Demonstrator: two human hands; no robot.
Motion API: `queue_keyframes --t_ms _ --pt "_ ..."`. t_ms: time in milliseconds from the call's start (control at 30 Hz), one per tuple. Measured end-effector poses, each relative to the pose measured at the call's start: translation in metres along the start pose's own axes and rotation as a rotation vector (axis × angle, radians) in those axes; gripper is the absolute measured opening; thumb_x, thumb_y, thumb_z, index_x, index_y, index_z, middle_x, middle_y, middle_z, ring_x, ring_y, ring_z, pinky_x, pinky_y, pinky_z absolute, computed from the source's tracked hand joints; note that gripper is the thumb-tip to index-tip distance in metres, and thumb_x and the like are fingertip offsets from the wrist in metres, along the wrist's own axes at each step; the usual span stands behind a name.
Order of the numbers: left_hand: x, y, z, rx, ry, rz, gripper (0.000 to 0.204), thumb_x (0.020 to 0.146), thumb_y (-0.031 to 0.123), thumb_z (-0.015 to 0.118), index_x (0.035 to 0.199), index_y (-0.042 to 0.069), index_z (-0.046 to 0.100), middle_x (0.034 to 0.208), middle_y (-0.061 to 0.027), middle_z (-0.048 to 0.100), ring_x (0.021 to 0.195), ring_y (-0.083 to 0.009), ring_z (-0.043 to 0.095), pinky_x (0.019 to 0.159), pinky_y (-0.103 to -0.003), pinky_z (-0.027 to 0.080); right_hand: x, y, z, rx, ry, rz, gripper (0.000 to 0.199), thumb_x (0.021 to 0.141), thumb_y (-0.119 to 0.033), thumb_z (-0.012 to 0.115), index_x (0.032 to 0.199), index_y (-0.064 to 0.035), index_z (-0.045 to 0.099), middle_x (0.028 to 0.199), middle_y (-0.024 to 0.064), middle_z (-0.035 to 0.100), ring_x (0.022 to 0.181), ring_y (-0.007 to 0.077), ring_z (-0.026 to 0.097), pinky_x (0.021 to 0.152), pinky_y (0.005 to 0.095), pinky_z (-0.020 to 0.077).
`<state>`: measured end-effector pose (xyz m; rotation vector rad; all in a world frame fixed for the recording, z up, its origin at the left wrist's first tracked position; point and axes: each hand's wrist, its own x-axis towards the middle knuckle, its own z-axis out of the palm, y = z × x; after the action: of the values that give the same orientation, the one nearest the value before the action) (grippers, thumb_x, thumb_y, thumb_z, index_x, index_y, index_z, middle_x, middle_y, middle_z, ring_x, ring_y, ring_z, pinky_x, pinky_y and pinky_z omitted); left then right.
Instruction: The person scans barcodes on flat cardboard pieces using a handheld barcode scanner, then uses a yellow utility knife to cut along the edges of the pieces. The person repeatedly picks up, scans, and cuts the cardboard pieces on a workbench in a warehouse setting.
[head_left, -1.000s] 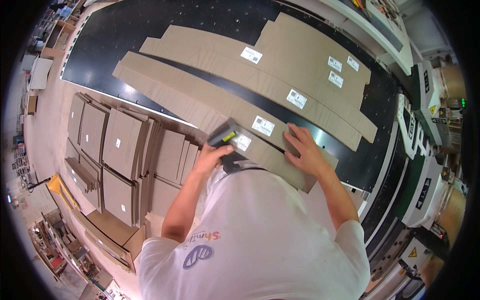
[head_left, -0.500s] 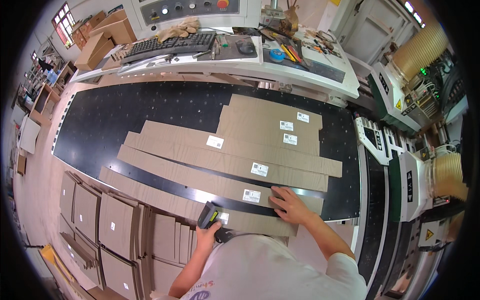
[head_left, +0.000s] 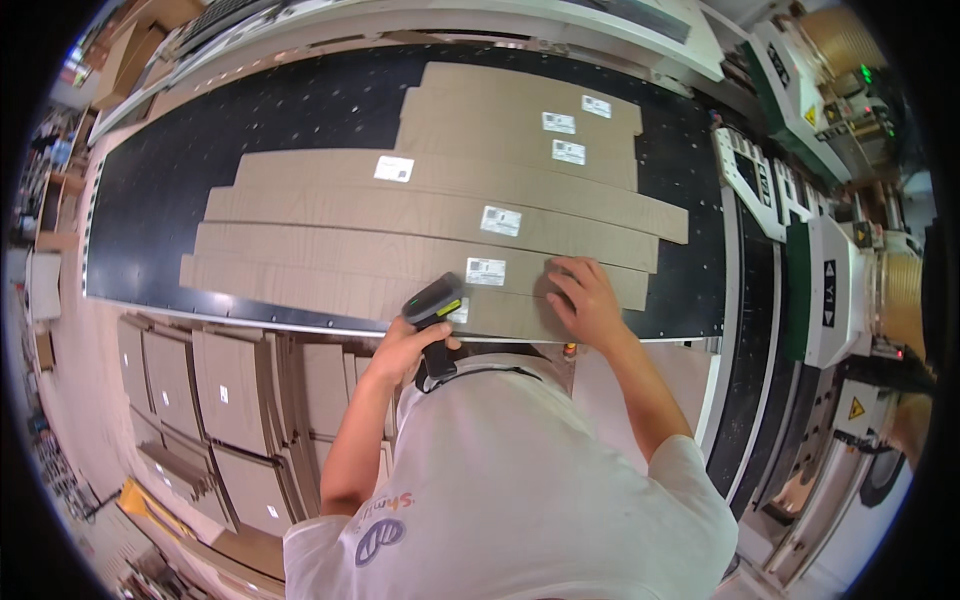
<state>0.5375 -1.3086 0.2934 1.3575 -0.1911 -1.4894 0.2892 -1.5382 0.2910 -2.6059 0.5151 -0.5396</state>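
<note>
My left hand (head_left: 402, 352) is wrapped round the grip of a black and yellow barcode scanner (head_left: 433, 303), whose head sits over the nearest board. My right hand (head_left: 586, 300) rests with bent, parted fingers on the front boards, holding nothing. Long brown wood-grain boards (head_left: 330, 248) lie side by side on the black machine table (head_left: 150, 225), their edges close together. White printed labels (head_left: 500, 220) are stuck on them. One label (head_left: 460, 311) on the nearest board is partly hidden by the scanner.
Below the table at left stand stacks of brown panels (head_left: 235, 385), several with labels. Machine heads with ribbed hoses (head_left: 893, 290) stand at the right beside a rail. A white desk edge (head_left: 400, 22) runs along the back. A yellow bar (head_left: 150, 507) lies at lower left.
The two nearest boards now lie against the ones behind, and the gaps between them have closed. The scanner has risen toward the labels. The view has tilted down, hiding most of the desk.
</note>
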Motion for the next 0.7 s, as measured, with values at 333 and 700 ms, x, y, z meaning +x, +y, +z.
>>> queue_keyframes --t_ms 333,700 --pt "0.01 0.013 0.004 0.085 -0.058 -0.013 0.032 0.098 0.022 0.066 0.115 -0.004 0.065 0.088 -0.0164 0.077 0.052 -0.0087 0.056 0.041 -0.022 0.038 -0.026 0.005 -0.012 -0.043 0.136 0.182 0.031 0.082 -0.008 0.079 0.112 -0.0031 0.069 0.13 0.0121 0.064 0.117 0.0367 0.058 0.097 0.0468 0.0499" --pt "0.084 0.033 0.038 -0.003 0.135 0.394 0.04 0.1 0.028 0.066 0.127 0.0 0.058 0.086 -0.0104 0.066 0.075 -0.0207 0.07 0.062 -0.029 0.055 0.001 0.07 -0.05 -0.123 0.279 0.211 0.031 0.084 -0.009 0.076 0.113 -0.0066 0.068 0.133 0.0115 0.061 0.12 0.0362 0.057 0.099 0.0469 0.0483"
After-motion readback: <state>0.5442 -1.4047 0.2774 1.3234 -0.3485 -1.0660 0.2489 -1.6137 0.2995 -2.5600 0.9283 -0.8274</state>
